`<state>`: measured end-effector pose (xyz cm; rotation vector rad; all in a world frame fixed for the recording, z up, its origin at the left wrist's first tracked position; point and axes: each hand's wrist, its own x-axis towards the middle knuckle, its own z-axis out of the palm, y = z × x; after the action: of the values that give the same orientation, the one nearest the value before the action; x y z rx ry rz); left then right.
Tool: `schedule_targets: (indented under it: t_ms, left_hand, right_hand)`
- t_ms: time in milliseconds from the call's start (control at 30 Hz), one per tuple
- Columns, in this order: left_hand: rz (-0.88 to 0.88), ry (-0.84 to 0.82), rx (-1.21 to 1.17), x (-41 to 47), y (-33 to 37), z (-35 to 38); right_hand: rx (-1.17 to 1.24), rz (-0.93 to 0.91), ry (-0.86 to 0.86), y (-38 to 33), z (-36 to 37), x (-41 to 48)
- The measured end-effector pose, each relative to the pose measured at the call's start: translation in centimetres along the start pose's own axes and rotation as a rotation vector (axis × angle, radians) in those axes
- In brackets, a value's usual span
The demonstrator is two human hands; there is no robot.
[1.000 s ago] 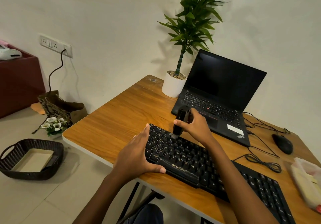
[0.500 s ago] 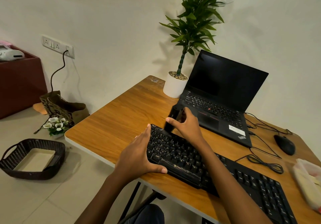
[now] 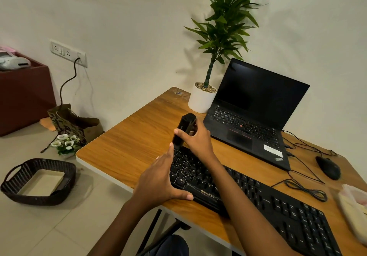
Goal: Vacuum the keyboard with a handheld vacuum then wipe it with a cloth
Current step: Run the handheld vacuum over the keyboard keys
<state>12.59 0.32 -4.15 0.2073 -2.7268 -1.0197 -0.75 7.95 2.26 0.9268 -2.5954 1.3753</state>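
A black keyboard [image 3: 264, 202] lies along the near edge of the wooden table [image 3: 127, 148]. My right hand [image 3: 195, 139] grips a small black handheld vacuum [image 3: 183, 129], held tilted with its nozzle down at the keyboard's far left corner. My left hand [image 3: 158, 178] rests against the keyboard's left end, fingers straight along the side and thumb along the front edge. A pale cloth [image 3: 354, 214] lies at the table's right edge, partly cut off by the frame.
An open black laptop [image 3: 252, 116] stands behind the keyboard, a potted plant [image 3: 202, 98] to its left. A black mouse [image 3: 327, 167] and loose cables [image 3: 305, 190] lie at the right. On the floor to the left are a wicker basket [image 3: 37, 180], a paper bag [image 3: 73, 124] and flowers.
My right hand has moved the vacuum leftward along the keyboard's back row to its far left corner. My left hand has kept its place at the keyboard's left end.
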Motion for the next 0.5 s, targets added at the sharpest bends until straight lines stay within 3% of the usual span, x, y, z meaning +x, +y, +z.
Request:
schedule_targets:
  t_ms: [367,500]
  left_hand:
    - [0.005,0.011,0.004,-0.1,0.1,0.0]
    - [-0.002,0.003,0.000,0.0,0.1,-0.1]
  right_hand:
    - [-0.239,0.064,0.014,2.6,-5.5,-1.4]
    - [-0.152,0.009,-0.003,0.7,-2.7,-0.9]
